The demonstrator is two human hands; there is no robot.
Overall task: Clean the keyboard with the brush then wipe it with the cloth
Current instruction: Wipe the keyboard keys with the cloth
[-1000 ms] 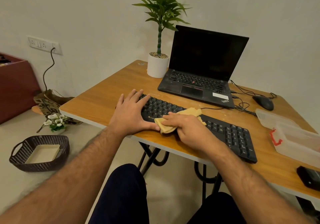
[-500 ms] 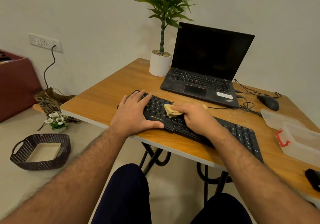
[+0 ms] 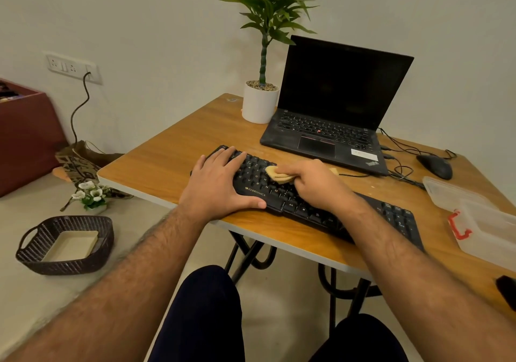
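Keyboard (image 3: 307, 202) on worktop (image 3: 167, 166), long axis running left-far to right-near | our left hand (image 3: 217, 185) flat, steadying left end | our right hand (image 3: 315, 182) gripping cloth (image 3: 276, 175) over left-centre keys | unwiped keys lay rightward, nearer our right hand.

Keyboard (image 3: 282, 195): black, full-size, "ZEBRONICS" printed in gold on its near edge; laid flat on the wooden table, running diagonally from frame centre toward the lower right, its middle hidden.

Cloth (image 3: 276, 175): tan-yellow, bunched into a folded wad; pressed onto the keys of the keyboard's left half, just right of frame centre, a small end seen further right.

Brush: not seen.
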